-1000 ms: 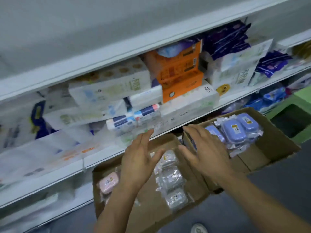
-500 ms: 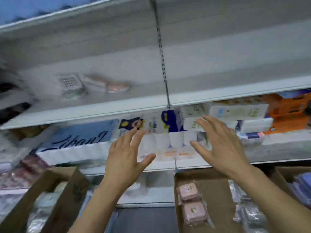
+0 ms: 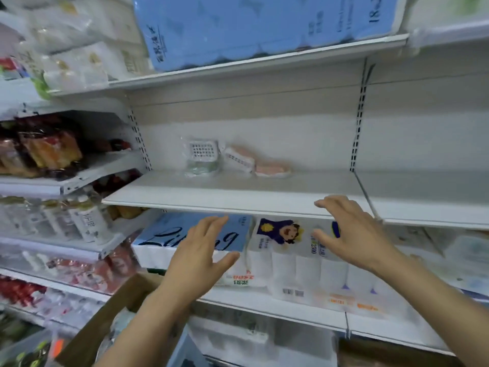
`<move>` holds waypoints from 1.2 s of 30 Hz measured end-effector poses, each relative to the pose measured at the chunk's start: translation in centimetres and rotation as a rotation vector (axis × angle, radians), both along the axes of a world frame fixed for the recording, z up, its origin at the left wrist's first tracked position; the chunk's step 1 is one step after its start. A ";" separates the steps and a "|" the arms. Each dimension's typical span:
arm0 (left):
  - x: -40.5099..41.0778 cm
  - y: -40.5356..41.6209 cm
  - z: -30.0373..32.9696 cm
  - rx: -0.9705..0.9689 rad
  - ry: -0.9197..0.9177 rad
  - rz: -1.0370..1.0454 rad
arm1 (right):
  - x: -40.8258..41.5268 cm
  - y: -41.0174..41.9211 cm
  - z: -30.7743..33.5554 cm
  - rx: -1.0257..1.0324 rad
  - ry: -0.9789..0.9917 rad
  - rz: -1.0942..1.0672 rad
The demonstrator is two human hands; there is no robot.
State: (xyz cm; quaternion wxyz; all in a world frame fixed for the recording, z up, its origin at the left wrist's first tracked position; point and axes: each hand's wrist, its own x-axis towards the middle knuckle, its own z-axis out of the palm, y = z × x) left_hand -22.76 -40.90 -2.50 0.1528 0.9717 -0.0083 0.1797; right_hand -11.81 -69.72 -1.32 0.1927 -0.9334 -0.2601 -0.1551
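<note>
Both hands, left (image 3: 195, 256) and right (image 3: 352, 239), hovered empty with fingers spread wide, just below the shelf (image 3: 238, 200) edge. The film-wrapped soap boxes (image 3: 202, 154) sat at its back, by the wall — probably light, stiff and slippery, best pinched by their sides. Their labels were illegible; the toilet-roll pack (image 3: 304, 260) below read "2200".

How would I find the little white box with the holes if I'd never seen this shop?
Find the wide white shelf in the middle, under the big blue pack. Three small wrapped boxes sit at its back, and the white box is the leftmost. Its neighbours show pink; it shows none, and its grid of square holes faces front.
</note>
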 end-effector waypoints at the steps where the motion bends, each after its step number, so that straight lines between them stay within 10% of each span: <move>1: 1.3 0.9 0.1 -0.015 0.008 -0.011 | 1.4 1.1 0.2 -0.012 0.012 0.013; 17: 34.0 10.2 5.4 0.176 -0.005 -0.024 | 28.9 15.2 2.9 -0.159 0.277 -0.044; 27: 41.2 12.1 5.4 0.669 0.140 0.002 | 33.0 17.2 1.4 -0.432 0.157 -0.175; 36: 42.9 15.0 4.1 0.299 0.496 -0.204 | 31.7 19.4 1.4 -0.364 0.276 -0.242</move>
